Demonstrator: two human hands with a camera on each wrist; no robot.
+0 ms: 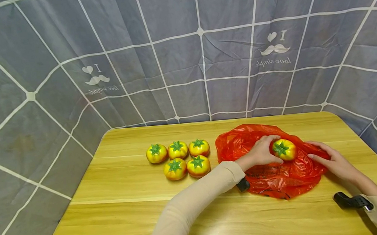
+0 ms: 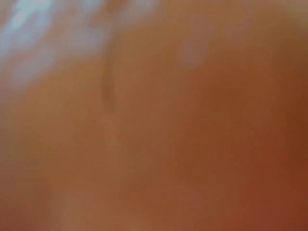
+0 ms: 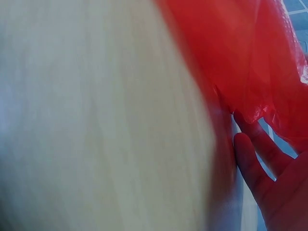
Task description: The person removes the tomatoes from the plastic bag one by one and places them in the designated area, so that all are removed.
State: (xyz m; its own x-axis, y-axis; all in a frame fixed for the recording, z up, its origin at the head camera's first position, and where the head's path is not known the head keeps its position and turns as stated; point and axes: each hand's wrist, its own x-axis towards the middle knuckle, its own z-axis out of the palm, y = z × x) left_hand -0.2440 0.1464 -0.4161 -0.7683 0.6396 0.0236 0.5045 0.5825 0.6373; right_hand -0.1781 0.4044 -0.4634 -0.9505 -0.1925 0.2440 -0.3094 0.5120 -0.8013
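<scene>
A yellow-and-red tomato [image 1: 285, 149] with a green star-shaped top is gripped in my left hand [image 1: 265, 151], thumb and fingers at its left side. It is over the crumpled red plastic bag [image 1: 243, 135]. At the bag's right side my right hand [image 1: 336, 163] holds the plastic between spread thumb and fingers. In the right wrist view that hand's fingers [image 3: 252, 166] meet the red plastic [image 3: 240, 57]. Blurred orange-brown fills the left wrist view, with no clear shape.
Several more tomatoes [image 1: 176, 169] stand in two rows left of the bag on the wooden table [image 1: 122, 211]. A grey checked curtain [image 1: 184, 70] hangs behind the table. Black straps [image 1: 351, 201] sit by both wrists.
</scene>
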